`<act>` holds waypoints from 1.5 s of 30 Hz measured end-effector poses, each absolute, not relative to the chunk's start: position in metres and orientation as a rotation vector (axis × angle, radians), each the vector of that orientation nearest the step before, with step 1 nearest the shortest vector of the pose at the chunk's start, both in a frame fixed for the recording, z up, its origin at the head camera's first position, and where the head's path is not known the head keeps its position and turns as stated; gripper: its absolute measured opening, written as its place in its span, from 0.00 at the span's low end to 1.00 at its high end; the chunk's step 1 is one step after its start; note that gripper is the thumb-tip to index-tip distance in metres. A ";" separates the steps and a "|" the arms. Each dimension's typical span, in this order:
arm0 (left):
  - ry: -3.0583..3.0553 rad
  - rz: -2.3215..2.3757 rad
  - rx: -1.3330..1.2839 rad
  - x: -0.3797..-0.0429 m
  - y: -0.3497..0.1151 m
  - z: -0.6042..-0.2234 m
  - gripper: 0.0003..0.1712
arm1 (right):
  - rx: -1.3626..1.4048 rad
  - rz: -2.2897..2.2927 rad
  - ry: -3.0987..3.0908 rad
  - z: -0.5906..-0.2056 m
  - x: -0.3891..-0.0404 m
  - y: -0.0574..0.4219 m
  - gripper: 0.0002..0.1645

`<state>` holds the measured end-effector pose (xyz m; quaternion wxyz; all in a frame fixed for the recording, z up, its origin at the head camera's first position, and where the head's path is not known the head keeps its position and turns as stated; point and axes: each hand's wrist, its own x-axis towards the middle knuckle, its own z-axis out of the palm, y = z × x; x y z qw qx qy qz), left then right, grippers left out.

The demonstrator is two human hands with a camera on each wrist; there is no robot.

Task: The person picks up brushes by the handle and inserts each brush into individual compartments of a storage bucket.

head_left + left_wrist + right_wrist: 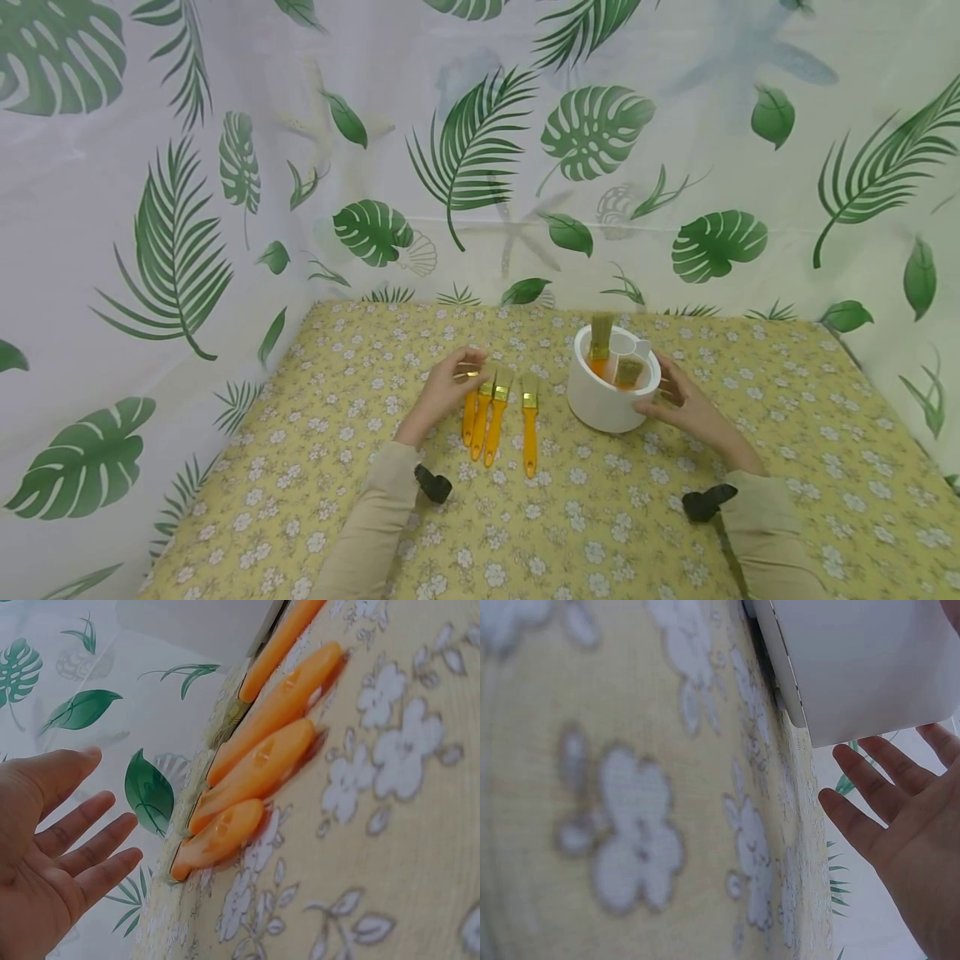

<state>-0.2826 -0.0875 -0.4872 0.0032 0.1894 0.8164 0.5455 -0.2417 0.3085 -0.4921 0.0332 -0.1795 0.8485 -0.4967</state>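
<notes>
My left hand (444, 393) hovers at the bristle end of three orange-handled paintbrushes (493, 429) lying close together on the cloth. In the left wrist view its fingers (97, 847) are spread and relaxed, with nothing in them. A single paintbrush (530, 437) lies a little to the right of that group. A round white container (602, 408) with inner compartments stands farther right. Two paintbrushes, one upright (601, 337) and one lower (628, 372), stand in it bristles up. My right hand (697, 412) is at the container's right side, its extended fingers (870, 784) right by the white wall.
A yellow floral cloth (600, 517) covers the table. White curtains (480, 267) with green leaf prints hang behind it and along both sides. A black wrist strap (432, 483) sits on the left sleeve, another black strap (708, 502) on the right.
</notes>
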 end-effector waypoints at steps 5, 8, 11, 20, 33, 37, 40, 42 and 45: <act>2.570 1.689 0.553 -0.282 -0.090 -0.488 0.18 | -0.568 -1.542 2.617 -0.493 -0.242 0.308 0.51; 2.568 1.683 0.552 -0.282 -0.091 -0.489 0.18 | -0.573 -1.549 2.614 -0.493 -0.242 0.308 0.50; 2.568 1.675 0.558 -0.283 -0.093 -0.492 0.18 | -0.561 -1.555 2.609 -0.494 -0.241 0.307 0.50; 2.570 1.655 0.563 -0.285 -0.097 -0.494 0.20 | -0.537 -1.540 2.612 -0.493 -0.240 0.307 0.50; 2.615 1.594 0.527 -0.282 -0.101 -0.489 0.24 | -0.503 -1.546 2.607 -0.492 -0.241 0.308 0.50; 2.611 1.593 0.539 -0.279 -0.101 -0.484 0.23 | -0.498 -1.533 2.610 -0.492 -0.241 0.310 0.50; 2.615 1.579 0.539 -0.280 -0.101 -0.484 0.24 | -0.500 -1.538 2.603 -0.491 -0.241 0.311 0.50; 2.634 1.561 0.536 -0.283 -0.102 -0.490 0.24 | -0.501 -1.542 2.600 -0.491 -0.240 0.311 0.50; 2.636 1.553 0.541 -0.283 -0.102 -0.490 0.23 | -0.483 -1.540 2.599 -0.492 -0.240 0.311 0.50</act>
